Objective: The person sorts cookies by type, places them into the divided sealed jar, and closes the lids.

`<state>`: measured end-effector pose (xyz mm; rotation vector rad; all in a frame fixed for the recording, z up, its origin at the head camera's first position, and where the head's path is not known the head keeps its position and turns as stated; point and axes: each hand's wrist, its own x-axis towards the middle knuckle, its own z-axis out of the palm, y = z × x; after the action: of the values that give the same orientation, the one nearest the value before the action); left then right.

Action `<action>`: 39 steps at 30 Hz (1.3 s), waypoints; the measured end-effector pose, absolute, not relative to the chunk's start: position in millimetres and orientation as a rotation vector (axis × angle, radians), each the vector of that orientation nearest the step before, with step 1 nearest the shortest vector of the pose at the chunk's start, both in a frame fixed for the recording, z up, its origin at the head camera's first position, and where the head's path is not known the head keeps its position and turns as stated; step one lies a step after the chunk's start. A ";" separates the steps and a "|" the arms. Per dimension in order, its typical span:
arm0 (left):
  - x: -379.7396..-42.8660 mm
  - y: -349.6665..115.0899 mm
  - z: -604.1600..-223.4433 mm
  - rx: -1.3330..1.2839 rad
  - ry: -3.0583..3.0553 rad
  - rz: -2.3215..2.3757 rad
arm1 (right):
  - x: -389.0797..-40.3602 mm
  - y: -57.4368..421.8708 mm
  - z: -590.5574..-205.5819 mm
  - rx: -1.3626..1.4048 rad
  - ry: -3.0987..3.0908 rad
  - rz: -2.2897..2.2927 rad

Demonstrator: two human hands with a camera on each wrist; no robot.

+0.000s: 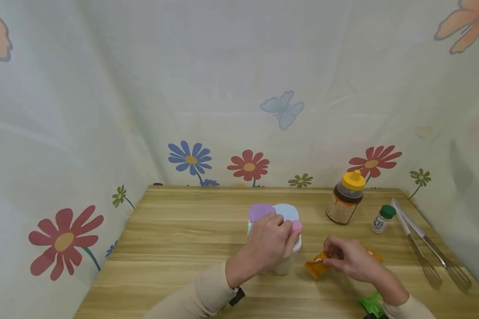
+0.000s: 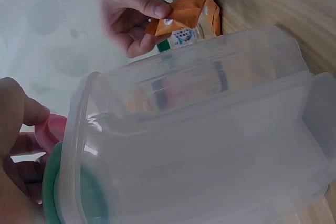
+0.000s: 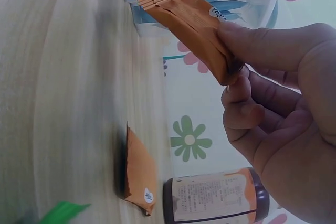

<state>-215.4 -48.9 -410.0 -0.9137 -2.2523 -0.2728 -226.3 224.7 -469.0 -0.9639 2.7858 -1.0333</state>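
A clear plastic container point(image 2: 199, 145) with lids of several colours stands upright on the table. Over its top, my left hand point(image 1: 268, 241) pinches the pink lid point(image 1: 296, 225) between thumb and fingers; the left wrist view shows this lid point(image 2: 51, 131) tilted beside the green lid point(image 2: 51, 182). Purple point(image 1: 261, 212) and light blue point(image 1: 286, 212) lids lie flat behind the hand. My right hand point(image 1: 355, 260), right of the container, pinches a small orange packet point(image 3: 194, 35) by one end, above the table. Another orange packet point(image 3: 140, 174) lies on the table beyond that hand.
A brown jar point(image 1: 343, 206) with a yellow cap and a small green-capped bottle point(image 1: 381, 221) stand at the back right. Long metal utensils point(image 1: 420, 235) lie along the right edge. A green packet point(image 1: 372, 305) is near my right forearm. Printed cloth point(image 1: 223, 66) hangs behind the table.
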 end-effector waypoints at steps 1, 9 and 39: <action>-215.8 -48.8 -409.1 -0.917 -2.255 -0.273 | -226.4 224.9 -468.5 -0.980 2.789 -1.044; -218.6 -49.7 -404.9 -0.932 -2.251 -0.330 | -224.8 224.8 -463.5 -1.088 2.800 -1.132; -228.1 -58.5 -402.2 -0.944 -2.238 -0.582 | -219.3 220.6 -437.1 -1.117 2.934 -1.207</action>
<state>-228.1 -58.5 -402.2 -0.9441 -2.2378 -0.5817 -219.3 220.6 -437.1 -1.1167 2.9344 -1.2067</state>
